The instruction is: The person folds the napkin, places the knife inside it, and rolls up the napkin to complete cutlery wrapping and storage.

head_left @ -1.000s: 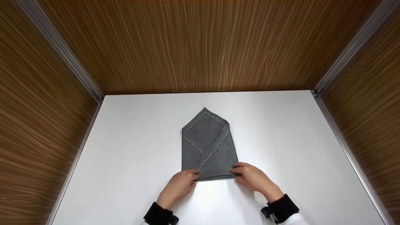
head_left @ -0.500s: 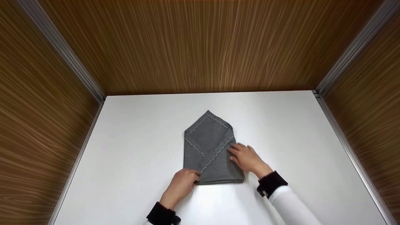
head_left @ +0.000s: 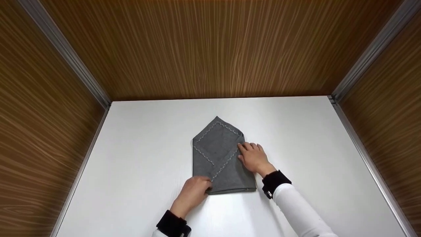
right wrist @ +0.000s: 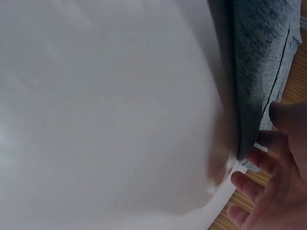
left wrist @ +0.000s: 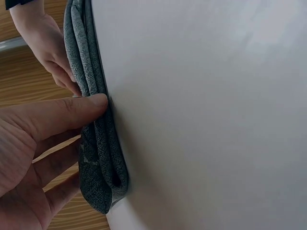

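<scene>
A grey cloth [head_left: 218, 158], folded into a pointed, envelope-like shape with pale stitching crossing its face, lies flat near the middle of the white table [head_left: 138, 158], its tip aimed at twelve o'clock. The left hand [head_left: 194, 192] sits at the cloth's seven o'clock corner, thumb and fingers pinching the folded layers there; the left wrist view shows the thumb [left wrist: 72, 112] pressed onto the cloth's edge [left wrist: 98, 143] with the other fingers tucked behind it. The right hand [head_left: 253, 158] rests at about three o'clock on the cloth, fingers straight and spread, flat against the fold along the right side. From the right wrist view, those fingertips [right wrist: 271, 143] touch the grey edge [right wrist: 259, 62]. Wood-grain walls [head_left: 210, 49] rise behind the table and on both sides.
</scene>
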